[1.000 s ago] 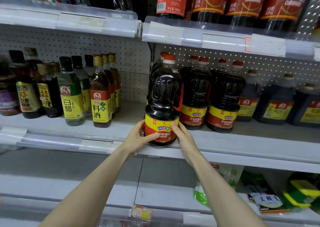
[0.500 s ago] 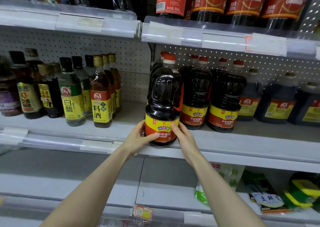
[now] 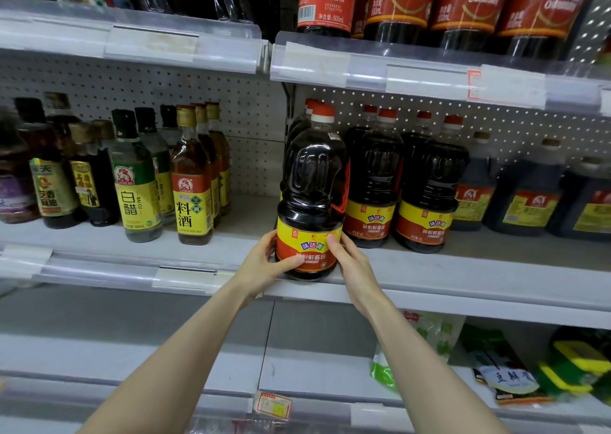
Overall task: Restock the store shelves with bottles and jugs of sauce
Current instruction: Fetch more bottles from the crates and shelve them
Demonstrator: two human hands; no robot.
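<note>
Your left hand (image 3: 264, 265) grips the lower left side of the soy sauce jug (image 3: 312, 195). Its thumb lies across the front of the red-and-yellow label and its fingers curl out of sight behind. The jug stands upright at the front edge of the middle shelf (image 3: 479, 268), with its orange cap uppermost and its moulded handle facing you. Your right hand (image 3: 355, 265) holds the jug's lower right side, thumb pressed on the label and the other fingers wrapped toward the back. Both forearms rise from the bottom of the view and meet at the jug.

Middle shelf, left to right:
- a cluster of dark bottles (image 3: 53, 175) at the far left
- a white vinegar bottle (image 3: 135, 185) with a green-and-yellow label
- just beside it, a cooking wine bottle (image 3: 191, 189) with a gold cap, and more of its kind in file behind
- a bare stretch of shelf
- the held jug, with others like it lined up behind
- two matching jugs (image 3: 373, 182) just to its right, set further back
- darker jugs (image 3: 525, 195) with pale caps toward the right edge

The upper shelf (image 3: 185, 43) carries red-labelled bottles (image 3: 463, 0) above the jugs. The lower shelf (image 3: 198, 351) holds green packets (image 3: 506, 377) at the right. A price tag (image 3: 272, 405) sits on its front rail, between your forearms.
</note>
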